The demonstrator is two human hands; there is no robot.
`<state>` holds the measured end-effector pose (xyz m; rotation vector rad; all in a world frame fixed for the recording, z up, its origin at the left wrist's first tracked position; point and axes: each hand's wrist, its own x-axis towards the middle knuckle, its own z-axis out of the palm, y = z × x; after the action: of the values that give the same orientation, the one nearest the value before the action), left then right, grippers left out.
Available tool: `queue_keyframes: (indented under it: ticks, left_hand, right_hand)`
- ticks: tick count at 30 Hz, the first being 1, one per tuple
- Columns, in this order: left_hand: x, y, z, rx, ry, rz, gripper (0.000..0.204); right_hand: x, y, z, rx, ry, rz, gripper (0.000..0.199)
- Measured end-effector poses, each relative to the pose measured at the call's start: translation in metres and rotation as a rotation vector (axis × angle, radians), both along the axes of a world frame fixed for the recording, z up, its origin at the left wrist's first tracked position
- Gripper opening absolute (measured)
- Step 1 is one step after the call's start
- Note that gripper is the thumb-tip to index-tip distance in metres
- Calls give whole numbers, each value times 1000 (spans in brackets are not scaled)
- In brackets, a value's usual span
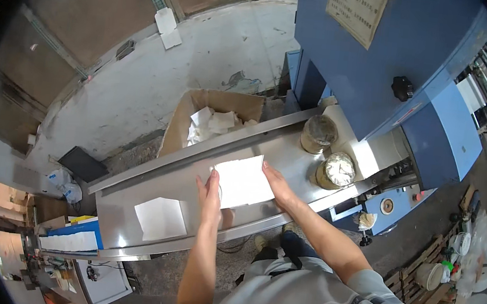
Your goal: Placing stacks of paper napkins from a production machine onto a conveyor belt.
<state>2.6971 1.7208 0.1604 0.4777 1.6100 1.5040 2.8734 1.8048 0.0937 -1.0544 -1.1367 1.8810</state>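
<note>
Between my two hands is a bundle of white paper sheets (244, 182), its edges slightly uneven, held over the metal conveyor table. My left hand (209, 199) grips its left edge, thumb along the side. On the right edge, my right hand (276, 185) presses with its fingers partly hidden behind the paper. Another white paper piece (160, 219) lies flat on the metal table (123, 196) to the left. Two round cans, one dark-topped (319, 134) and one covered in crumpled silvery wrap (336, 171), stand on the table to the right.
Beyond the table's raised far rail (208, 147) stands a cardboard box (183, 116) with white paper scraps inside. A large blue machine (377, 65) rises at the right end. A blue folder (77, 235) is at the far left, and wooden pallets (419, 283) lie at the right.
</note>
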Motion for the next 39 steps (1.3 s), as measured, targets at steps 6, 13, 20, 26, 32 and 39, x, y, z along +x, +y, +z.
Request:
queue_keyframes:
  ticks: [6, 13, 20, 26, 32, 39]
  left_hand:
    - [3, -9, 18, 80, 88, -337, 89]
    - [26, -40, 50, 54, 1179, -491, 129]
    - [22, -34, 38, 120, 1200, -453, 117]
    - [21, -37, 34, 79, 1216, -434, 115]
    - [21, -35, 34, 103, 1229, -426, 114]
    - [19, -35, 33, 100, 1234, -437, 115]
  right_hand:
    - [4, 2, -7, -102, 89, 83, 71]
    - [13, -5, 12, -26, 54, 92, 71]
    - [29, -31, 53, 206, -212, 132, 77]
    - [32, -45, 77, 862, -564, 189, 124]
    - [30, -44, 80, 904, -584, 176, 123]
    - [31, -40, 80, 936, -617, 180, 121]
